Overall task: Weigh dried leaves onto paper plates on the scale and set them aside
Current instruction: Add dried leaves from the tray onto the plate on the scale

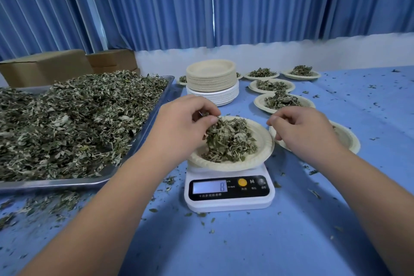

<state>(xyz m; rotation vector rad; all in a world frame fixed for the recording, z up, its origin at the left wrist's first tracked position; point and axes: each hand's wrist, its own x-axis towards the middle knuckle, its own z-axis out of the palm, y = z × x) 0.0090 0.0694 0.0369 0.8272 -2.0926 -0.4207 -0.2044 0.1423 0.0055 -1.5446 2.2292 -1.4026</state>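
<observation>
A: Where do the leaves stand just now?

B: Our plate (262, 141) sits on the scale (228, 205) at the centre of the frame, with a loose heap of leaves (231, 143) in it. Our left hand (183, 125) is over the plate's left side, fingers curled, pinching a tuft at the top of the heap.

A: And the other one?

B: Our right hand (302, 129) hovers just right of the plate's rim with its fingers curled in. We cannot tell whether it pinches a bit of leaf or nothing.

A: How will this stuff handle?

B: We judge it very light, dry and crumbly. Bits lie scattered over the table (246, 244), so it sheds easily. Small fingertip pinches suit it best for trimming the weight. The plate looks thin and may bend, and nothing holds the heap in. When we move it, we should take it by opposite edges of the rim and keep it level.

A: What holds what around us?

B: The metal tray (67, 184) at the left of the frame is piled high with loose leaves. The stack of empty plates (211, 80) stands at upper centre, beige ones on white ones. The filled plates (261, 101) sit at upper right, each with a small heap. One more plate, the side plate (349, 140), lies right of the scale, mostly hidden behind our right hand.
</observation>
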